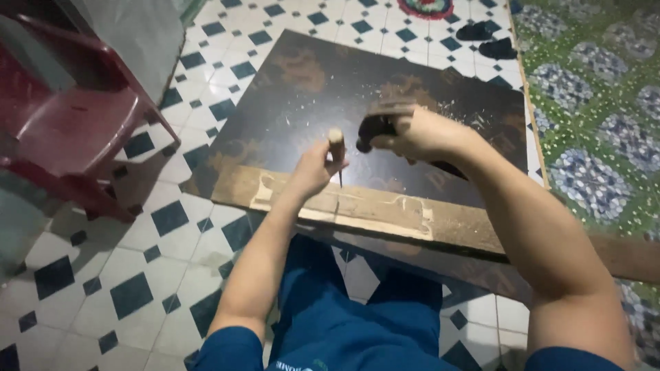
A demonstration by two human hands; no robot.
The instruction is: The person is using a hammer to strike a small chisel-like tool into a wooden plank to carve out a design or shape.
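Two tools: chisel (336, 148), dark mallet (375, 130)

Open tiled floor (103, 275) is seen leftward; passage is blocked by red chair (75, 124) and dark board (309, 96).

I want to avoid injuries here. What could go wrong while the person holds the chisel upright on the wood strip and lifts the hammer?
1. The left hand grips the chisel just below its top, so a missed blow from the hammer in the right hand could hit the fingers.
2. The wood strip lies loose on the dark board, near its edge; it may shift when struck.
3. The knees are close under that edge, so a slipping chisel could reach them.
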